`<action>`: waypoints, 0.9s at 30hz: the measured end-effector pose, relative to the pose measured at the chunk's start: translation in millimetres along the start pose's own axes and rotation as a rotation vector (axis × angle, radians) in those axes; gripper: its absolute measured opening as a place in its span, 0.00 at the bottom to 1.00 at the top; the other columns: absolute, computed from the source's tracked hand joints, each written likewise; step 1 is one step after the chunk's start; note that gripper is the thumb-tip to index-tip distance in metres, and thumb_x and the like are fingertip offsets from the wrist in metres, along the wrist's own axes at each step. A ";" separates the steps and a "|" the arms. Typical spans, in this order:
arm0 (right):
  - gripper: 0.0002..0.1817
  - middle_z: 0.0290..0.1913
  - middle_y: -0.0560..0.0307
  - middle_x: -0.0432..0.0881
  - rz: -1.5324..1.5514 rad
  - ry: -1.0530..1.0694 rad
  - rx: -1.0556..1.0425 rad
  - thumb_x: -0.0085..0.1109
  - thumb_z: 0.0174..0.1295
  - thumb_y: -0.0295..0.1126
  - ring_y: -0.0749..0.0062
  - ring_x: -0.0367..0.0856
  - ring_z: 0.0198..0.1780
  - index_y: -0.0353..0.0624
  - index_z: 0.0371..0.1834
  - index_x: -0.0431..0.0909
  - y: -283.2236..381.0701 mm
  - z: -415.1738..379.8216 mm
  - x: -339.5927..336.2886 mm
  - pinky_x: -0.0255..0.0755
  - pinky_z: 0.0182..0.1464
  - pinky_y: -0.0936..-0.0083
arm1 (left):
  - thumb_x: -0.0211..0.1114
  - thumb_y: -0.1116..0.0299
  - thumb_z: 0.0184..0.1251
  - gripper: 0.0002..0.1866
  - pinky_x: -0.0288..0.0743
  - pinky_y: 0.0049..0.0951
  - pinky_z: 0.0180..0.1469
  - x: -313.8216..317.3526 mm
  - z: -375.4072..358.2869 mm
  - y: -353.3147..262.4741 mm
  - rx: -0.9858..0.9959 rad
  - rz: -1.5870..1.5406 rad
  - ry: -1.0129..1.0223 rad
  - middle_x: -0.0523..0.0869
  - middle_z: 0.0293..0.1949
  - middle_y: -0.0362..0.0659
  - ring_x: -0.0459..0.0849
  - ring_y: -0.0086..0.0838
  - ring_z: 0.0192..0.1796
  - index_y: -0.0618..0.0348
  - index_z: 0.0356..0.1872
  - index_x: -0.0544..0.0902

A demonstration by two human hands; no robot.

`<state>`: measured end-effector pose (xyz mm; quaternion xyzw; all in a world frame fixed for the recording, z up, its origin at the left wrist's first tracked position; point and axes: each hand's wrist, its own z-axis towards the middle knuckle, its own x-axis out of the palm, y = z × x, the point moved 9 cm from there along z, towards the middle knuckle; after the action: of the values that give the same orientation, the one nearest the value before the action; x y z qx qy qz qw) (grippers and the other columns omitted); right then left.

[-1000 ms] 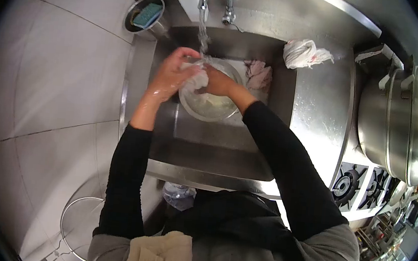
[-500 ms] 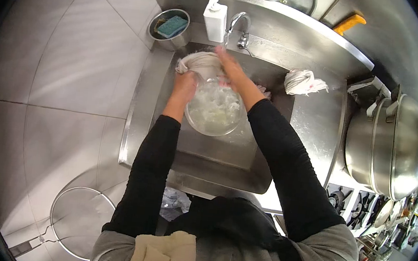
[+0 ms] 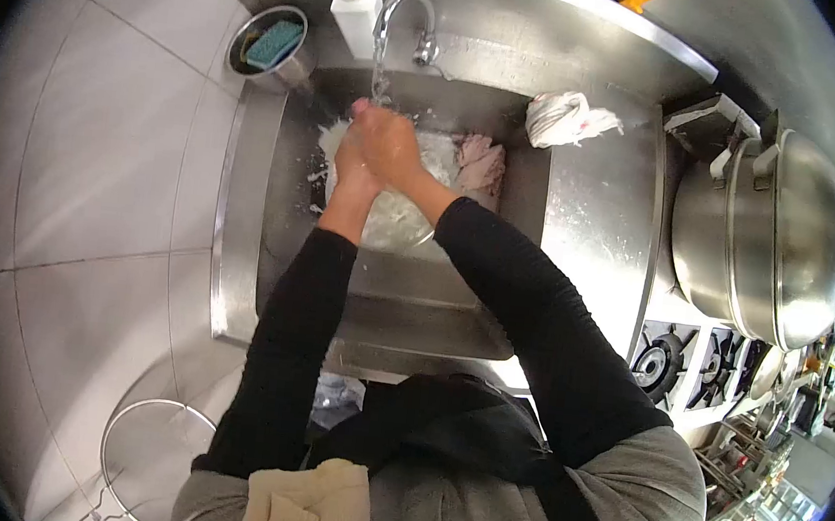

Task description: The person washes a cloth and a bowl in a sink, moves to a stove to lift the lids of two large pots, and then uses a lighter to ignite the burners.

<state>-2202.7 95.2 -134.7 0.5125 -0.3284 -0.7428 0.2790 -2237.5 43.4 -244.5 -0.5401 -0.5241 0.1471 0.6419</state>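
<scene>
My left hand (image 3: 355, 162) and my right hand (image 3: 390, 147) are pressed together, fingers closed, under the running tap (image 3: 409, 4). What they hold, if anything, is hidden by the hands. Below them a clear bowl of cloudy water (image 3: 398, 226) sits in the metal sink (image 3: 383, 309), partly covered by my wrists. White wet material (image 3: 332, 142) shows just left of my hands, with white splashes around it. A crumpled pinkish cloth (image 3: 481, 164) lies in the sink to the right of the bowl.
A white pump bottle (image 3: 356, 15) and a metal pot (image 3: 295, 70) holding a green sponge (image 3: 273, 44) stand at the back left. On the right ledge lies a striped white cloth (image 3: 570, 120). Large steel pots (image 3: 731, 240) and stove burners (image 3: 656, 367) are further right.
My hands were apart, with a whitish cloth between them above the bowl; now they are closed together under the stream. The view has shifted, and more of the pinkish cloth shows.
</scene>
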 end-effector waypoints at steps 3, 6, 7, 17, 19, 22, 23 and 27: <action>0.29 0.50 0.33 0.81 0.364 0.052 0.573 0.43 0.72 0.51 0.41 0.80 0.51 0.30 0.46 0.79 -67.5 -12.8 11.4 0.72 0.48 0.57 | 0.55 0.51 0.73 0.20 0.73 0.29 0.50 7.4 -47.5 -32.1 -0.167 0.250 -0.488 0.84 0.45 0.42 0.81 0.35 0.47 0.54 0.54 0.76; 0.36 0.54 0.31 0.78 0.741 0.026 0.991 0.41 0.70 0.58 0.44 0.77 0.57 0.27 0.53 0.76 -88.0 -36.0 -1.6 0.70 0.54 0.59 | 0.55 0.46 0.71 0.24 0.77 0.39 0.43 38.3 -27.3 -64.2 -0.034 1.126 -0.241 0.84 0.42 0.48 0.84 0.34 0.44 0.56 0.51 0.79; 0.38 0.55 0.32 0.78 0.704 0.035 0.998 0.42 0.69 0.59 0.46 0.76 0.58 0.27 0.55 0.74 -108.5 -29.1 -6.6 0.69 0.56 0.60 | 0.55 0.45 0.70 0.26 0.77 0.38 0.46 62.6 -17.9 -75.0 0.147 1.046 -0.063 0.83 0.46 0.49 0.83 0.33 0.46 0.56 0.54 0.77; 0.31 0.58 0.44 0.75 -0.554 -0.293 0.260 0.53 0.69 0.54 0.62 0.75 0.58 0.40 0.63 0.69 -79.9 -34.8 -312.7 0.69 0.60 0.66 | 0.66 0.57 0.59 0.41 0.62 0.41 0.69 -162.1 -49.9 177.3 -0.241 1.305 -0.086 0.68 0.69 0.55 0.68 0.46 0.69 0.64 0.71 0.60; 0.22 0.53 0.50 0.77 -0.104 -0.314 0.249 0.60 0.67 0.40 0.69 0.78 0.52 0.40 0.59 0.72 -81.1 -57.4 -301.4 0.72 0.55 0.71 | 0.63 0.56 0.61 0.38 0.66 0.42 0.66 -197.9 -39.5 262.3 -0.163 1.342 0.132 0.71 0.67 0.55 0.72 0.48 0.66 0.64 0.70 0.64; 0.17 0.47 0.58 0.81 0.226 -0.089 0.267 0.64 0.63 0.29 0.72 0.81 0.46 0.40 0.55 0.76 -93.2 -95.7 -194.7 0.75 0.50 0.76 | 0.61 0.59 0.63 0.26 0.68 0.40 0.57 -171.9 -54.7 287.7 -0.387 1.480 0.530 0.82 0.53 0.50 0.80 0.40 0.51 0.65 0.58 0.76; 0.16 0.46 0.59 0.82 0.316 0.014 0.156 0.64 0.63 0.28 0.72 0.81 0.45 0.41 0.54 0.77 -102.3 -109.5 -147.7 0.76 0.49 0.75 | 0.61 0.57 0.64 0.24 0.71 0.38 0.51 -139.9 -56.4 237.3 -0.573 1.135 0.281 0.83 0.48 0.47 0.81 0.37 0.47 0.64 0.55 0.79; 0.30 0.59 0.49 0.76 0.145 0.217 0.245 0.68 0.57 0.26 0.64 0.79 0.56 0.45 0.64 0.70 -125.1 -135.5 -19.1 0.77 0.53 0.71 | 0.65 0.53 0.66 0.22 0.73 0.26 0.37 -31.2 -61.8 56.2 -0.566 0.724 0.145 0.83 0.36 0.37 0.77 0.20 0.36 0.64 0.46 0.83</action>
<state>-2078.3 160.9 -255.6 0.5947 -0.4207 -0.6155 0.3008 -2177.6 7.5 -300.0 -0.8512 -0.2752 0.1747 0.4114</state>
